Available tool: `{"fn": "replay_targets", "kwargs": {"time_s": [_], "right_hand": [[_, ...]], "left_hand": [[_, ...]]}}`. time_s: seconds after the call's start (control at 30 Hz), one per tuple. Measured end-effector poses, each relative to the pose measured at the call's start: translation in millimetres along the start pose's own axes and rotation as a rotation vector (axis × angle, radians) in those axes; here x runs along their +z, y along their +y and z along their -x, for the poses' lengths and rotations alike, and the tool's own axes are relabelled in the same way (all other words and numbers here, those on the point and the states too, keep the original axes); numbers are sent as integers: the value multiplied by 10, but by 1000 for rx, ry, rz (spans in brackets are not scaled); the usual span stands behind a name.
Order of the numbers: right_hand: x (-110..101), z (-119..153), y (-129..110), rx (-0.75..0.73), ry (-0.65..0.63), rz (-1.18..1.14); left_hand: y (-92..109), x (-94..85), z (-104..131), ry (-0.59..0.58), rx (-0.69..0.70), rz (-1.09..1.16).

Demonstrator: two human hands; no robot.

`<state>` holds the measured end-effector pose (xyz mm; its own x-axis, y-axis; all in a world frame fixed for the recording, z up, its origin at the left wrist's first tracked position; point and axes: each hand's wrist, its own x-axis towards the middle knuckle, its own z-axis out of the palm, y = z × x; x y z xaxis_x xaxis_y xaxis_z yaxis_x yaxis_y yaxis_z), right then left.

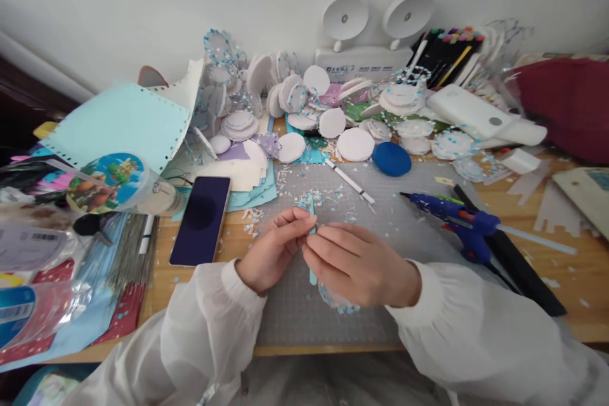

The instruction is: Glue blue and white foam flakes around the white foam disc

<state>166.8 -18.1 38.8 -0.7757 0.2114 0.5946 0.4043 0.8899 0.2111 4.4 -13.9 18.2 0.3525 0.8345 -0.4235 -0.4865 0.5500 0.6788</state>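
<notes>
Above the grey cutting mat [295, 323], my two hands meet at a slim light-teal strip [313, 274], which stands nearly lengthwise to me. My left hand [278, 244] pinches it between thumb and fingertips. Closed around its other side is my right hand [354, 260], whose fingers hide the strip's middle. From under the right palm shows the edge of a round piece rimmed with blue and white bits [343, 308]; what bears it is hidden. Just beyond the fingertips lies a small heap of blue and white paper scraps [311, 198].
A white pen [349, 181] and a blue disc [391, 158] lie ahead. White discs [355, 144] crowd the back. To the right rests a blue glue gun [457, 219] beside a black bar [518, 260]; to the left, a phone [200, 222] and a lidded cup [111, 181].
</notes>
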Motion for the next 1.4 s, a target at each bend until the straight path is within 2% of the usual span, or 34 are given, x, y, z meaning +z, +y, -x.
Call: {"fn": "replay_targets", "kwargs": {"time_s": [0.17,0.23,0.33,0.43,0.5,0.53,0.63,0.7,0.83,0.97,1.23,1.4], "right_hand": [[-46,53,87,-4,52,-17],[-84,97,153,59,104,-66],[-119,192,252,285,192,-176],[-83,311,287,599,437,-289],[-25,393,270,779,577,-375],[8,431,257,848,592,-431],[102,518,219,1001,561,-650],[148,551,201,1068,529,-818],[180,560,154,1135,480,-1056],[129,518,93,1168,437,-1166],[69,492,80,1123,408,-1112],[68,518,117,1111,449,-1026]], "left_hand": [[-9,22,8,-28,46,-70],[-31,22,8,-45,101,-163],[-49,9,2,-35,204,-362],[-27,-20,-5,-24,295,-577],[4,-45,-9,-98,364,-759],[18,-58,-11,-161,415,-859],[38,-93,-24,-379,553,-1117],[25,-108,-40,-477,591,-1210],[-31,-115,-83,-580,609,-1290],[-60,-119,-116,-599,686,-1244],[-45,-110,-113,-549,675,-1229],[-37,-97,-101,-485,642,-1247]]}}
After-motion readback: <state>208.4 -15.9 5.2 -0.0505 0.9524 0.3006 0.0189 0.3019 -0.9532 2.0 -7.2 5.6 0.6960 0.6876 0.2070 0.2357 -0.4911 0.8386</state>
